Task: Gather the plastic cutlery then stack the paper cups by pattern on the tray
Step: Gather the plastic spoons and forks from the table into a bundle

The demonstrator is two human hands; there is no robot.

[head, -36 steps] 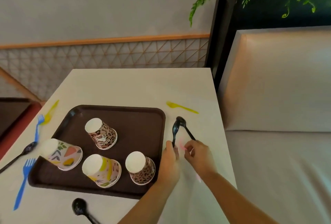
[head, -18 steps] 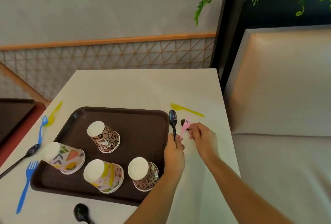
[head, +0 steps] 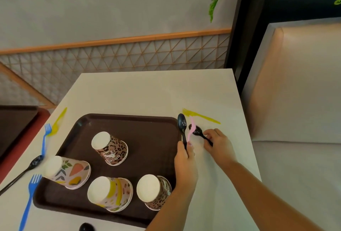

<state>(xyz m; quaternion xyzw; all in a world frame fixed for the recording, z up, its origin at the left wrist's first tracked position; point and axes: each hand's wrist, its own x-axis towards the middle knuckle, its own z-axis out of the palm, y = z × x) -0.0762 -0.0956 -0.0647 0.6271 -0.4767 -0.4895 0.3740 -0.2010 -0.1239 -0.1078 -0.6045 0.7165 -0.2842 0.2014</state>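
Note:
My left hand (head: 185, 164) grips a black spoon (head: 182, 124) and a pink fork (head: 191, 129) upright, just right of the brown tray (head: 147, 133). My right hand (head: 218, 144) pinches the handle of a second black spoon (head: 197, 131) lying on the table. A yellow knife (head: 201, 117) lies just beyond them. On the tray, upside down, stand two leopard-print cups (head: 110, 147) (head: 154, 192) and two leaf-pattern cups (head: 66, 171) (head: 109, 193).
Left of the tray lie two blue forks (head: 45, 138) (head: 29, 199), a yellow knife (head: 58, 122) and a black spoon (head: 20, 173). Another black spoon (head: 86, 227) shows at the bottom edge. A padded bench (head: 299, 101) flanks the table on the right.
The pink fork passed from my right hand into my left hand, beside the black spoon. My right hand moved onto the second black spoon's handle.

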